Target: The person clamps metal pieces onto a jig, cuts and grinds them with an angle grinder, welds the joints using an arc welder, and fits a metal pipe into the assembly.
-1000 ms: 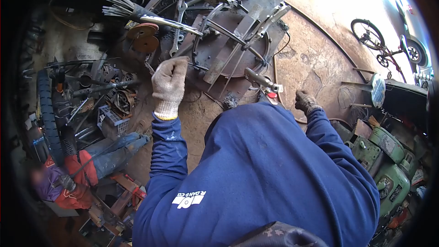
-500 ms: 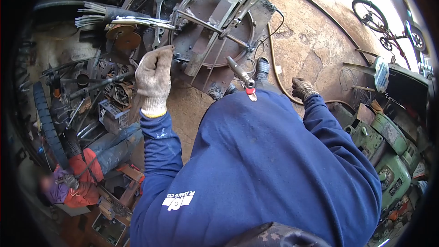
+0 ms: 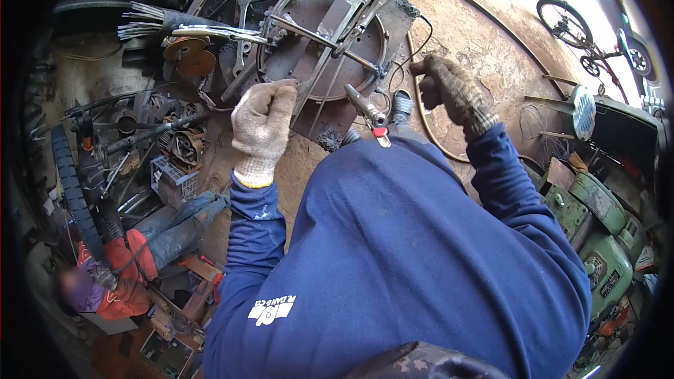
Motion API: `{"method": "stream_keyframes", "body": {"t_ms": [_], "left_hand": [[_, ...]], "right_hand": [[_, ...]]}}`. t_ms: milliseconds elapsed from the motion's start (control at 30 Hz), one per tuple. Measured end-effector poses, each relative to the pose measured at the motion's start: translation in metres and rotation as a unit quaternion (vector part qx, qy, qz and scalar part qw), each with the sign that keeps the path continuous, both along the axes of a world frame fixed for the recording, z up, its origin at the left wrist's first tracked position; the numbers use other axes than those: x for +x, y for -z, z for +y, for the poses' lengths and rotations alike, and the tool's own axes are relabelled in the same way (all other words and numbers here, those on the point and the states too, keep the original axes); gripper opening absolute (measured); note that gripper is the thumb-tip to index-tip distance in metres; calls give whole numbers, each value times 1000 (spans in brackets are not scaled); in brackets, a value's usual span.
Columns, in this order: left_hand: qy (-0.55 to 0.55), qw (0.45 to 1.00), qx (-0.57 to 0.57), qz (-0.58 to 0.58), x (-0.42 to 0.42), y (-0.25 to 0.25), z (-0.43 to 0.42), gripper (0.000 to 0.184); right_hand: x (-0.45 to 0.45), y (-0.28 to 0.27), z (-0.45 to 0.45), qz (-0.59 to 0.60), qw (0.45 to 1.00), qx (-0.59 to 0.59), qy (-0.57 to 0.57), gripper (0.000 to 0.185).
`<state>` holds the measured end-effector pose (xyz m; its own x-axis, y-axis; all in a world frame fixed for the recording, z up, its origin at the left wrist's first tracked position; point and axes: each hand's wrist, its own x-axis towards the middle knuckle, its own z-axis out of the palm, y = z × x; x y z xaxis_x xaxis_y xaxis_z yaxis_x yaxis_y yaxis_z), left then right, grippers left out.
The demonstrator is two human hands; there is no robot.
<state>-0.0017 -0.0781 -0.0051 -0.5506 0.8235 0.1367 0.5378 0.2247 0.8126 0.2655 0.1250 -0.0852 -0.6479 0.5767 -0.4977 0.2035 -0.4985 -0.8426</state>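
My left hand (image 3: 263,123), in a pale knit work glove, is closed at the near edge of a dark steel worktable (image 3: 319,123). Its curled fingers hide whatever may be in them. Close by lies a round metal ring (image 3: 385,45), crossed by a rod (image 3: 305,32) and a flat bar (image 3: 324,74). Locking pliers (image 3: 382,7) lie over the ring's far right part. My right hand (image 3: 453,91), in a dirtier glove, is raised right of the table with its bent fingers apart and nothing visible in them. Between the hands is a grey metal tool (image 3: 365,105) with a red end.
A wrench (image 3: 243,10) and a bundle of thin rods (image 3: 144,21) lie at the table's left. Scrap and a tyre (image 3: 74,189) fill the left side, where another person (image 3: 130,267) sits. Right are green machinery (image 3: 604,260), a bicycle (image 3: 583,38) and a floor hose (image 3: 428,123).
My left hand has moved right along the table edge. My right hand has risen forward and left from beside my leg, its fingers spreading from a fist.
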Motion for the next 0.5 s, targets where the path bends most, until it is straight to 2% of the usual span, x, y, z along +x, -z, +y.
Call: {"method": "stream_keyframes", "body": {"t_ms": [33, 67, 100, 167, 200, 233, 267, 300, 367, 400, 467, 500], "left_hand": [[5, 1000, 1, -14, 4, 1, -1, 13], [48, 998, 35, 27, 5, 5, 0, 27], [46, 998, 39, 23, 12, -1, 6, 27], [132, 975, 172, 48, 37, -19, 25, 46], [175, 958, 224, 46, 45, -13, 36, 53], [218, 935, 275, 45, 52, -6, 45, 60], [254, 933, 248, 61, 59, -5, 48, 63], [290, 928, 221, 78, 64, -5, 50, 66], [304, 939, 154, -46, 69, -14, 45, 43], [306, 936, 167, -43, 68, -11, 45, 39], [313, 932, 177, -46, 71, -10, 43, 35], [310, 935, 167, -50, 71, -12, 42, 34]], "right_hand": [[-7, -24, -12, -6, 999, -24, -22, 58], [-10, -49, -23, 1, 997, -42, -68, 60], [-12, -63, -31, 8, 992, -60, -114, 61], [-13, -43, -47, 52, 981, -70, -171, 59], [-10, -21, -53, 55, 983, -72, -162, 49], [-13, -22, -57, 54, 983, -66, -164, 49], [-17, -25, -63, 87, 970, 128, -188, 44], [-20, -22, -76, 127, 959, 169, -189, 41], [-33, -26, -102, 206, 928, 250, -184, 34], [-39, -38, -116, 192, 979, -55, -41, 37], [-33, -38, -121, 213, 919, -332, -9, 44], [-31, -41, -125, 214, 919, -332, -5, 44]]}}
